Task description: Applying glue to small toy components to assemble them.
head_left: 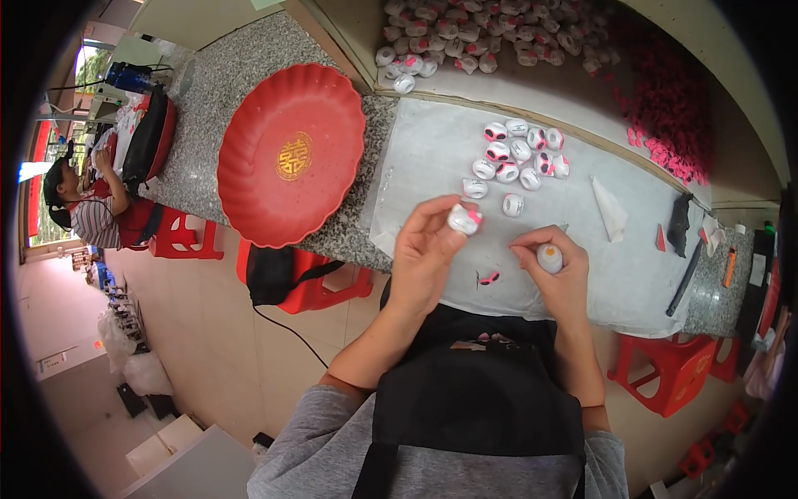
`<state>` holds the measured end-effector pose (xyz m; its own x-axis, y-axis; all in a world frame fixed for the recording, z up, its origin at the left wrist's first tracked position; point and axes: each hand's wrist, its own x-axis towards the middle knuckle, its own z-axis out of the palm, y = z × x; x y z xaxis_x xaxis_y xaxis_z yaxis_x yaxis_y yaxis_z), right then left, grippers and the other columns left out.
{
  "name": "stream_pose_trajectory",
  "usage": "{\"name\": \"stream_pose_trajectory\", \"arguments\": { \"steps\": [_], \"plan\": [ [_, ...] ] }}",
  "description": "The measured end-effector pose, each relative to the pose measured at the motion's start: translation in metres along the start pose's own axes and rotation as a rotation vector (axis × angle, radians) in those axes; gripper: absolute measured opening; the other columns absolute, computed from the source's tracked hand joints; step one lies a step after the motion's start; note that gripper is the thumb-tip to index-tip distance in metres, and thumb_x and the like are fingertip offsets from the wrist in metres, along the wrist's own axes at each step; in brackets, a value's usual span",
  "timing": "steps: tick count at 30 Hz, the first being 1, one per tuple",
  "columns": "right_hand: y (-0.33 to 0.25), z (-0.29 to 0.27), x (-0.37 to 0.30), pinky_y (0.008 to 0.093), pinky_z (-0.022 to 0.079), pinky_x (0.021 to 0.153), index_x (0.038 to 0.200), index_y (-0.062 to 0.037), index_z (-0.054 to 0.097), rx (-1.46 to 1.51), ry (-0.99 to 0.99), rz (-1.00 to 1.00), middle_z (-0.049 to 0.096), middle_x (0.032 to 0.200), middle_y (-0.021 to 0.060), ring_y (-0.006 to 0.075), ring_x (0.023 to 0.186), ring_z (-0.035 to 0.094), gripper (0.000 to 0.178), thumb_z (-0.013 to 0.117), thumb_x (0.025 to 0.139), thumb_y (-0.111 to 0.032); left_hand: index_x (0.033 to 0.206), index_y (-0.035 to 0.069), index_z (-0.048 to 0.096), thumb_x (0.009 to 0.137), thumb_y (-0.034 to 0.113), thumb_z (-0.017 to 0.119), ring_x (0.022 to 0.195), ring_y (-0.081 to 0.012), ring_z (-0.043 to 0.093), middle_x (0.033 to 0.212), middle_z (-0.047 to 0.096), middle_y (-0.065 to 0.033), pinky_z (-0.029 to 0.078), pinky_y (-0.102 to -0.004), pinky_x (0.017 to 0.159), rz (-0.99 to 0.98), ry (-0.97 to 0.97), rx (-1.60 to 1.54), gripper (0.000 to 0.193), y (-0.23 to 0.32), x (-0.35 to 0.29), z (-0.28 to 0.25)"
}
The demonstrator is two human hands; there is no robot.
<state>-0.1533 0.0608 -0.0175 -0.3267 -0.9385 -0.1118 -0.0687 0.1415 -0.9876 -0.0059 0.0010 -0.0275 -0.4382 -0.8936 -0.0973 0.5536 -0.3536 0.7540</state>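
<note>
Between the fingertips of my left hand [426, 249] is a small white figurine head [462, 221] with a pink bow, raised above the pale sheet. My right hand [559, 270] is closed around a small white bottle [549, 257]; its thumb and forefinger pinch together, and whether a tiny piece is between them I cannot make out. On the sheet between my hands lies a small pink-and-black glasses-shaped piece [490, 279]. Beyond them several white heads [507, 171] sit grouped, some wearing pink-and-black glasses. One white head [513, 205] stands slightly nearer to me.
A red scalloped tray [266, 183] rests on the granite counter to the left. Heaps of white heads [490, 33] and pink pieces [665, 108] fill the shelf behind. At right are a crumpled tissue [611, 208], a black cloth [680, 224] and an orange cutter [729, 268]. Another person [91, 200] sits far left.
</note>
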Motion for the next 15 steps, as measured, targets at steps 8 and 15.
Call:
{"name": "stream_pose_trajectory", "arguments": {
  "steps": [8, 15],
  "plan": [
    [-0.010, -0.001, -0.012, 0.0269, 0.042, 0.053, 0.077, -0.0013, 0.054, -0.500, -0.341, -0.378, 0.050, 0.071, 0.0081, 0.0223, 0.062, 0.052, 0.023, 0.061, 0.056, 0.007, 0.106, 0.001, 0.041, 0.074, 0.001, 0.052, 0.095, -0.0170, 0.047, 0.102, 0.049, -0.0118, 0.037, -0.0347, 0.084, 0.208, 0.085, 0.006, 0.033, 0.031, 0.009, -0.021],
    [-0.017, -0.005, -0.009, 0.0235, 0.040, 0.053, 0.075, 0.0015, 0.053, -0.327, -0.310, -0.249, 0.051, 0.069, 0.0086, 0.0175, 0.060, 0.051, 0.018, 0.055, 0.060, 0.011, 0.105, -0.001, 0.042, 0.072, 0.000, 0.054, 0.093, -0.0158, 0.048, 0.101, 0.049, -0.0121, 0.039, -0.0287, 0.080, 0.149, 0.067, 0.060, 0.035, 0.022, 0.004, -0.016]
  ]
}}
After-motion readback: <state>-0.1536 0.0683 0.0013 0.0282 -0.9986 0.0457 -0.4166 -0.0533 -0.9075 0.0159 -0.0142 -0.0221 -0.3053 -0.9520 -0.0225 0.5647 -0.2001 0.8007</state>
